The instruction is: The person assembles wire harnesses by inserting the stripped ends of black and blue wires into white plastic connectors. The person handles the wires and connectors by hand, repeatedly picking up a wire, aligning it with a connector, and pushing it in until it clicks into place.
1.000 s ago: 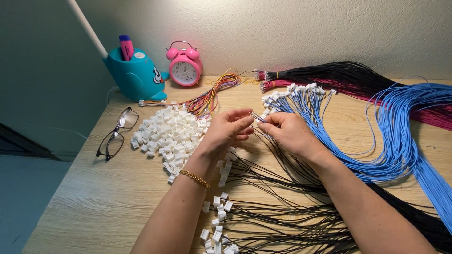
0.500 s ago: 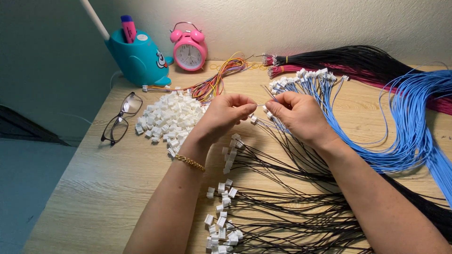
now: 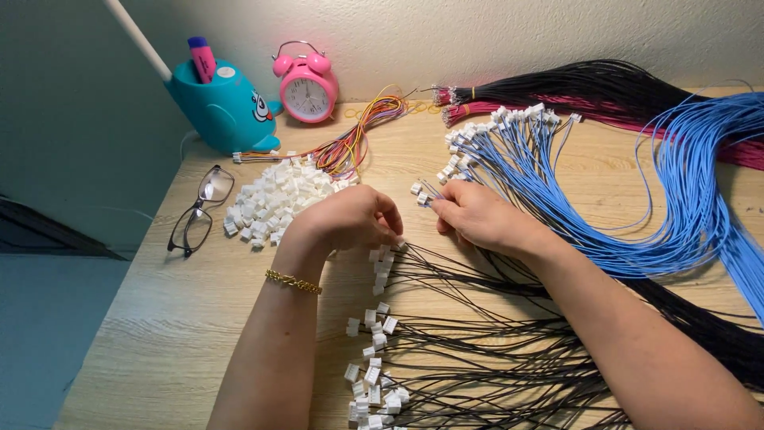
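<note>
Right hand (image 3: 477, 216) pinches a blue wire (image 3: 509, 171) (white-tipped) — left hand (image 3: 354, 216) curled, contents untellable.

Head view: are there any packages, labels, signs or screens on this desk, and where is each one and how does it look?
No packages, signs or screens.
Alarm clock: at the back by the wall, round, pink, with a white dial face.
Pen holder: back left beside the clock, teal, rounded, with a cartoon face printed on its side.
Pen: stands in the holder, pink with a purple cap.
</note>
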